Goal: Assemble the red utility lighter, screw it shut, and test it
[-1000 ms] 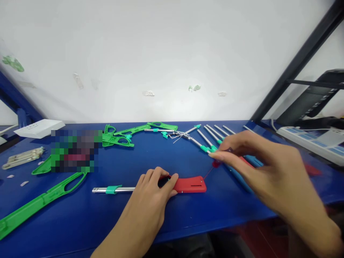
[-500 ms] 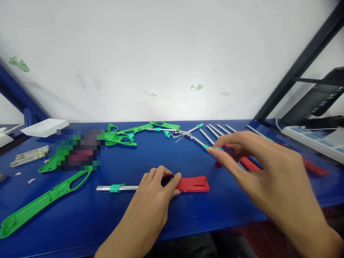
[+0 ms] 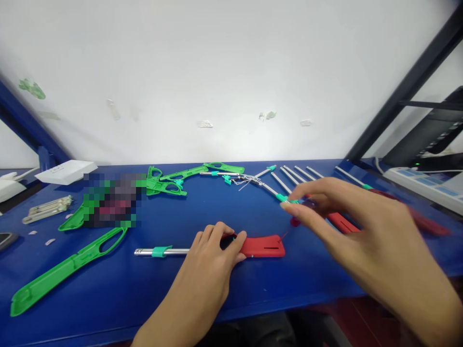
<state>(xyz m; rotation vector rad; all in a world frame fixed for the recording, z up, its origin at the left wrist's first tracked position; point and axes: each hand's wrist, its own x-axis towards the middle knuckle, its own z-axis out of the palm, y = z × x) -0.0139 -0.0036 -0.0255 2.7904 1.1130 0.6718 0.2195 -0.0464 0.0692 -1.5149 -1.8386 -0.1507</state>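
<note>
A red plastic handle (image 3: pixel 265 246) with a slot near its end lies on the blue table. From its left side runs a silver metal tube (image 3: pixel 178 251) bearing a teal clip (image 3: pixel 159 251). My left hand (image 3: pixel 213 258) is closed over the handle and the tube, hiding where they meet. Pinched in the fingers of my right hand (image 3: pixel 358 221) is a screwdriver (image 3: pixel 295 221) with a reddish-purple grip. Its thin shaft slants down to the handle's right end, the tip at or very near the surface.
Green plastic handle shells (image 3: pixel 65 272) lie left and at the back. Several silver tubes (image 3: pixel 280 184) and another red handle (image 3: pixel 343 223) are at right. White wires (image 3: pixel 246 180) lie at back centre. A power strip (image 3: pixel 423 185) stands far right, a white box (image 3: pixel 67 171) far left.
The whole view has shifted slightly, so objects appear a little further right. Both hands keep their holds, and the screwdriver stays at the red handle's right end.
</note>
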